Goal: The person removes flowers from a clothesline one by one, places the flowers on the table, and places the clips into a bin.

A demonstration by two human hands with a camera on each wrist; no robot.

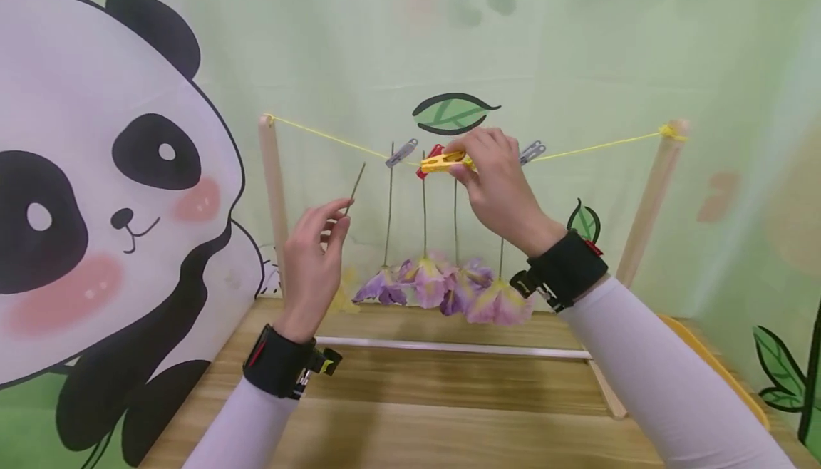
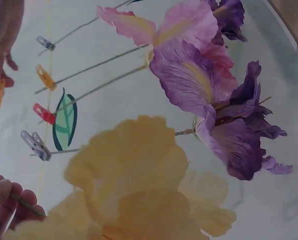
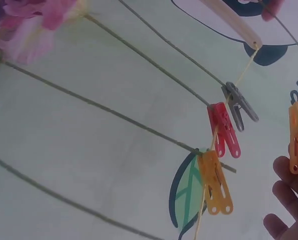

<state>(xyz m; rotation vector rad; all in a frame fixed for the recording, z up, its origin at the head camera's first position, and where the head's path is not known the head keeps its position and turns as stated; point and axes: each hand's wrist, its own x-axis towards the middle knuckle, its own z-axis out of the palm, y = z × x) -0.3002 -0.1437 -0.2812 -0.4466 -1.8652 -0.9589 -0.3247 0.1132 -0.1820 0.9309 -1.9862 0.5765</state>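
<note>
My left hand (image 1: 313,262) pinches the thin stem (image 1: 357,185) of a yellow artificial flower (image 2: 133,175), whose bloom hangs below, largely behind the wrist in the head view. My right hand (image 1: 497,180) pinches a yellow-orange clothespin (image 3: 297,135), which is apart from the yellow string (image 1: 603,146). On that string, a grey clothespin (image 1: 401,152), a red clothespin (image 3: 224,129), an orange clothespin (image 3: 215,182) and another grey clothespin (image 1: 532,151) each grip a stem. Purple and pink flowers (image 1: 431,284) hang upside down from them.
Two wooden posts, left (image 1: 272,184) and right (image 1: 651,198), hold the string's ends. A white rod (image 1: 449,346) runs low between them above the wooden table (image 1: 474,426). At the right, an orange-rimmed tray (image 1: 712,362) lies partly behind my forearm. A panda-printed curtain (image 1: 609,41) hangs behind.
</note>
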